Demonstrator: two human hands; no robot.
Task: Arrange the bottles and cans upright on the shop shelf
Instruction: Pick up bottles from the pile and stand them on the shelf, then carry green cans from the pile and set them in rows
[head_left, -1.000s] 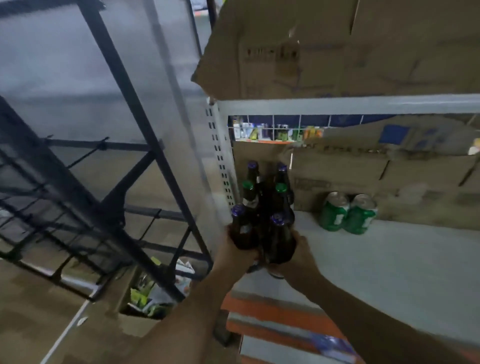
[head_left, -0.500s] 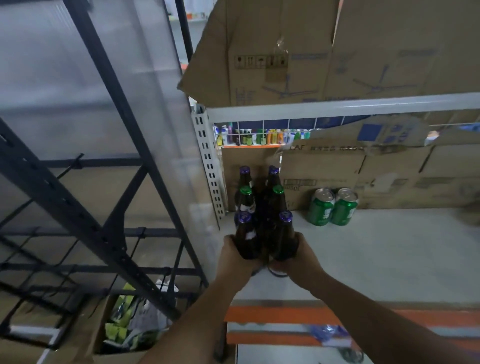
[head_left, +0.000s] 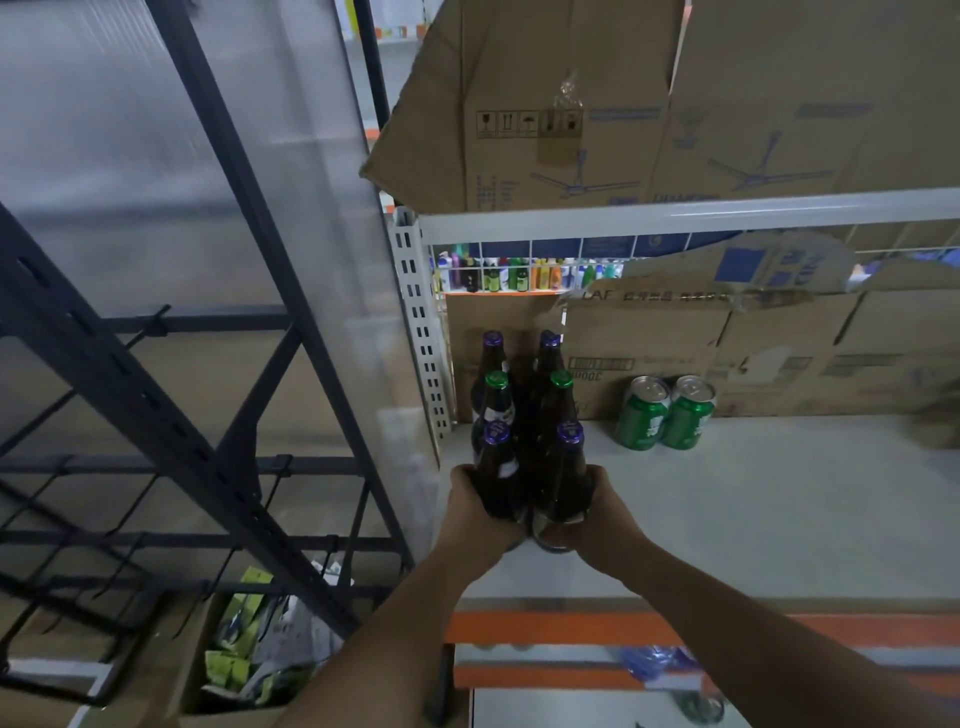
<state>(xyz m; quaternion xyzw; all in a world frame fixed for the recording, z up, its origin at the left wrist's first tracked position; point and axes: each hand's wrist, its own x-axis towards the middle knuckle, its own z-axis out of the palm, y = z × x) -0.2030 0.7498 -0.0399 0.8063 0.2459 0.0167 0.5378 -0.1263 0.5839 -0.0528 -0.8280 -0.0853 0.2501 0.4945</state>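
Note:
Several dark brown bottles stand upright in two rows at the left end of the pale shop shelf (head_left: 753, 519). My left hand (head_left: 475, 512) grips the front left bottle (head_left: 496, 470), which has a purple cap. My right hand (head_left: 597, 512) grips the front right bottle (head_left: 569, 467), also purple-capped. Both front bottles stand close against each other, bases near the shelf surface. Behind them are two green-capped bottles (head_left: 558, 400) and two more purple-capped ones (head_left: 491, 353). Two green cans (head_left: 665, 413) stand upright side by side to the right.
Cardboard boxes (head_left: 727, 353) line the shelf's back. A white perforated upright (head_left: 421, 322) bounds the shelf on the left. Large boxes (head_left: 623, 104) sit on the shelf above. A dark metal rack (head_left: 130, 364) stands left, with an open carton (head_left: 249, 654) of packets below.
My view has steadied and shifted slightly; both hands still hold the two front bottles, which sit a little lower and closer to the rows behind.

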